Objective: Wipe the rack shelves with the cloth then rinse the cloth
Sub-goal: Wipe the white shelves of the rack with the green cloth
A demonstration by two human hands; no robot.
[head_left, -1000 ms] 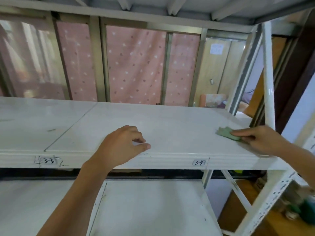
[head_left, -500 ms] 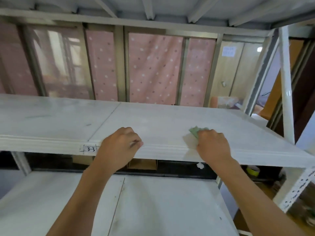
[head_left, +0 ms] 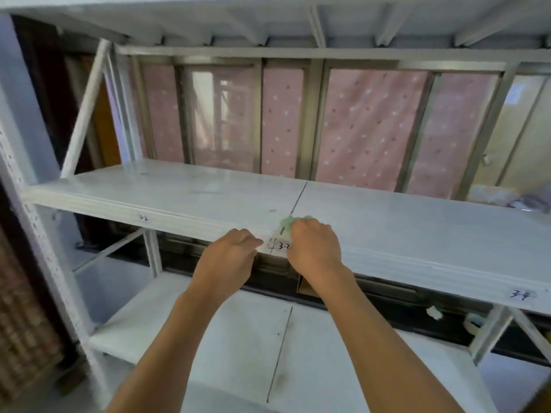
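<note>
green cloth (head_left: 287,223) under right hand (head_left: 313,248) — shelf (head_left: 417,228)

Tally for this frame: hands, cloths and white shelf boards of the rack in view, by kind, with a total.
Hands: 2 (left hand, right hand)
Green cloth: 1
Shelf boards: 3 (top shelf, middle shelf, lower shelf)
Total: 6
</note>
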